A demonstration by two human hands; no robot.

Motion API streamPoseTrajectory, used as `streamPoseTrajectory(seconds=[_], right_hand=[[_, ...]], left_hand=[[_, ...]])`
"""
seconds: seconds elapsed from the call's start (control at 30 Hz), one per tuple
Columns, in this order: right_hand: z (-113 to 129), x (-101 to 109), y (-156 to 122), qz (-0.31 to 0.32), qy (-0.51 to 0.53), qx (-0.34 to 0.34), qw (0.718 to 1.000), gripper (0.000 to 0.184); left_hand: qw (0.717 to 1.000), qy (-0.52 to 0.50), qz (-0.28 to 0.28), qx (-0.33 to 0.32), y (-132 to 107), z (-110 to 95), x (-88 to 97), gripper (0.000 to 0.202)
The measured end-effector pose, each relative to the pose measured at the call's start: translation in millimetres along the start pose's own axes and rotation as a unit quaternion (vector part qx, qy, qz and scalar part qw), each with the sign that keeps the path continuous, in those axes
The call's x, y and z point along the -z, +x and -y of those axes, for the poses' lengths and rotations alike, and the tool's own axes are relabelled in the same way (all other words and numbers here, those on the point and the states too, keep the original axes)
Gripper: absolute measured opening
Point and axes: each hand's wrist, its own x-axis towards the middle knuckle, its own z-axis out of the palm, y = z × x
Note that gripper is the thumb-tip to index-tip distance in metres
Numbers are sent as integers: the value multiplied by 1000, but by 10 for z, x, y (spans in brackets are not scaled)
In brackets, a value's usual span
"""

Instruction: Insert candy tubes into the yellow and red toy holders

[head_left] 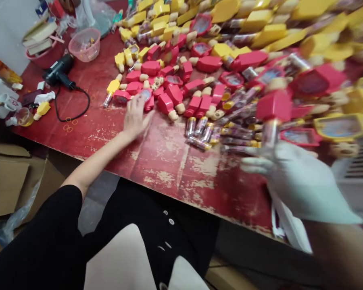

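Showing a red-capped clear tube [272, 121] gripped in the white-gloved right hand [302, 181], which is blurred by motion. The hand's grip is narrow, with the gloved fingers [257, 165] closed around the tube below its red cap. Just beyond the fingers lies a loose group of clear tubes with gold ends [198, 133], between the two hands. The bare left hand [136, 117] is open, its fingers spread and reaching onto a heap of red plastic pieces [166, 98], many with tan knobs. The fingertips [145, 112] meet the heap's near edge. Farther ahead of both hands, yellow plastic pieces [269, 34] and red frames with printed centres [201, 24] crowd the worn red counter [169, 169]. To the left of the left hand lie a black heat gun [59, 71] with its coiled cord [74, 110], small orange rings [68, 128], a pink plastic basket [84, 44], stacked books [39, 36], a white mug [9, 102] and a glass [23, 117]. Flattened cardboard [9, 185] lies on the floor below the counter's edge, beneath and left of the left forearm.
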Motion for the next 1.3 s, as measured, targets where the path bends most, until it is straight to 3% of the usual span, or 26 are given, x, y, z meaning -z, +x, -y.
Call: streamPoseTrajectory(seconds=[0.07,0.17,0.23,0.3,0.37,0.43,0.53,0.6,0.67,0.77,0.83,1.07,1.13,1.3], right_hand=[[164,-155,196,-45,-63,13,997,35],[497,-614,475,-38,-159,35,986,30],[682,-921,653,-18,-234,42,971,38],[783,-1107,762,-4,-297,72,952,38],[781,-1134,737,4,-291,110,950,35],[694,-1033,553,13,-244,128,961,36],[508,-790,54,4,-138,192,972,43],[425,-671,-322,-22,-98,244,965,43],[401,-627,-639,-42,-110,265,957,41],[440,-653,-913,-53,-184,254,948,40],[479,-663,-988,-61,-228,251,939,40],[568,-549,-1144,-96,-262,265,923,40],[595,-546,-1189,-112,-270,272,917,40],[729,-517,-1331,-110,-307,291,899,39]], left_hand=[[996,48,-1,73,361,199,-31,73],[993,55,48,91,677,287,-42,71],[994,-18,39,98,700,227,1,62],[976,-167,-4,141,573,101,80,59],[907,-363,-25,212,323,-69,171,56],[799,-535,4,274,9,-267,246,47],[647,-692,60,313,-440,-587,301,34],[576,-747,51,329,-661,-799,301,28],[534,-774,13,341,-811,-1001,277,21],[521,-781,-37,343,-941,-1269,239,19],[519,-784,-40,340,-987,-1406,244,21],[458,-817,95,338,-985,-1542,445,6],[466,-814,71,340,-991,-1569,481,3],[522,-776,-51,351,-1109,-1739,545,16]])
